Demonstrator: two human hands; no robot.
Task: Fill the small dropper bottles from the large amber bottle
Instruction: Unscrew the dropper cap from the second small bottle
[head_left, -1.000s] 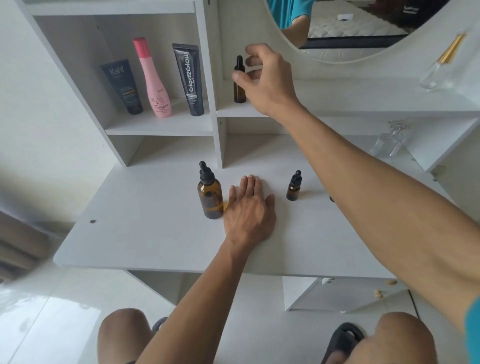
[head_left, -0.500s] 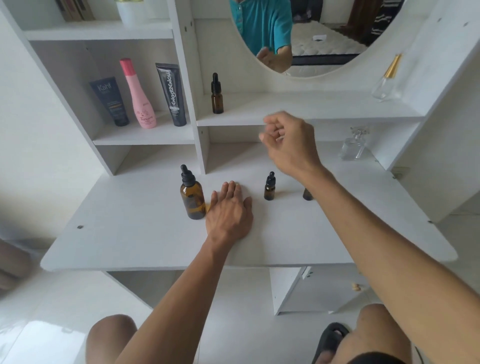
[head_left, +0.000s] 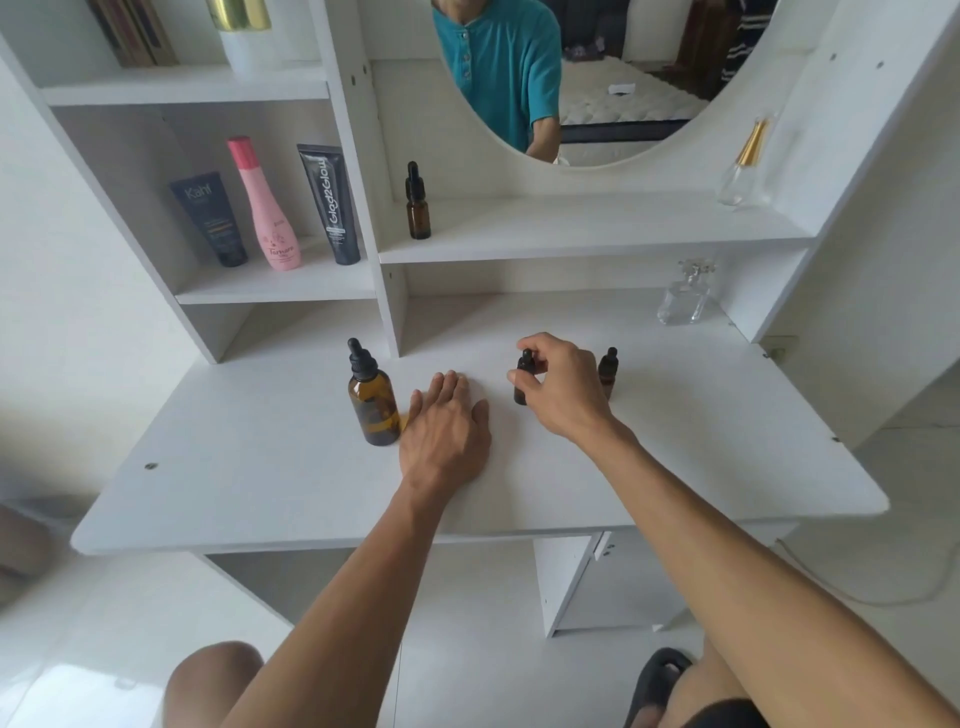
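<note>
Right hand (head_left: 561, 389) pinches the black dropper cap of the small dark amber glass dropper bottle (head_left: 522, 382), grip closed on it; bottle stands upright on the white bench (head_left: 260, 467), long axis vertical. The large amber glass bottle with black dropper top (head_left: 371, 402) stands well to its left, just beside the left hand (head_left: 447, 431) (flat, fingers straight, holding nothing). So the left hand is nearer the source. A second small dark dropper bottle (head_left: 607, 371) sits just right of the right hand.

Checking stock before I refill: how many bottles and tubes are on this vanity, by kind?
Large amber dropper bottle: 1
Small dropper bottles: 3 (shelf, in right hand, desk)
Dark tubes: 2 ()
Pink bottle: 1
Clear glass bottles: 2 ()
Total: 9
</note>
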